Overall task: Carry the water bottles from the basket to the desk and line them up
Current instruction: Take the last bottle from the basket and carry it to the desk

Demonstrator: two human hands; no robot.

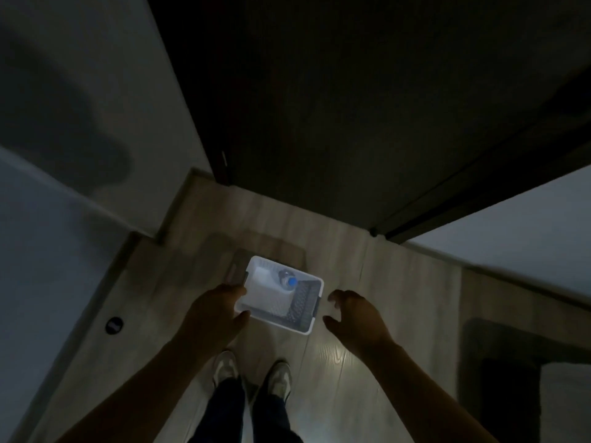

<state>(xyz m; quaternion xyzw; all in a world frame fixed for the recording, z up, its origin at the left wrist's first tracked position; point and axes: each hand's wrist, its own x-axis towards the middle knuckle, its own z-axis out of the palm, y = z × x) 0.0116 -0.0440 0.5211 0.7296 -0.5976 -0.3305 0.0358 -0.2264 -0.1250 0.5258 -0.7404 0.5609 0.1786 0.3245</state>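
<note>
A white plastic basket [307, 326] sits on the wooden floor in front of my feet. One clear water bottle with a blue cap [287, 279] stands inside it at the far side. My left hand [214, 311] is at the basket's left rim, fingers over the edge and thumb near the front corner. My right hand [353, 313] hovers just right of the basket with curled, spread fingers, holding nothing. The desk is not in view.
The scene is dim. A dark door [335, 107] stands ahead, white walls [64, 155] flank both sides. A dark mat [524, 372] lies at the lower right. A round black floor fitting [114, 325] sits left. My shoes [252, 375] are below the basket.
</note>
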